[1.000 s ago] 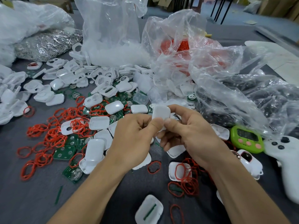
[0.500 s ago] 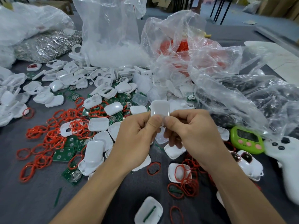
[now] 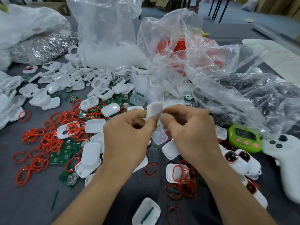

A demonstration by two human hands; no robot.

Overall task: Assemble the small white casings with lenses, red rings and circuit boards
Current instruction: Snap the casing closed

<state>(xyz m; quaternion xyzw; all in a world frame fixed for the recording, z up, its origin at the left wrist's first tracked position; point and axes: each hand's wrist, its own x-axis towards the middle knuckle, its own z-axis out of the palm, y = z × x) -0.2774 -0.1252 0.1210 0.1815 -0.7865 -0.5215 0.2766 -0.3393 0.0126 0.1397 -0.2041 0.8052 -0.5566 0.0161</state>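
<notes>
Head view: the left hand [image 3: 128,137] and right hand [image 3: 191,133] meet above the surface [image 3: 32,208], each grip pinching one white casing [image 3: 154,109] by its sides, probably to press a part in, though blur hides which. Red rings [image 3: 48,140] and circuit boards [image 3: 60,157] crowd the left, plastic bags [image 3: 211,62] wall the far side, and the near edge offers room

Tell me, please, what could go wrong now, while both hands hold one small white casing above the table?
1. The left hand and right hand pinch the white casing only at its lower edge, with the fingers; it may slip and be lost among the loose casings below.
2. The clear plastic bag lies close beside the right hand; a wide move might snag it and scatter parts.
</notes>
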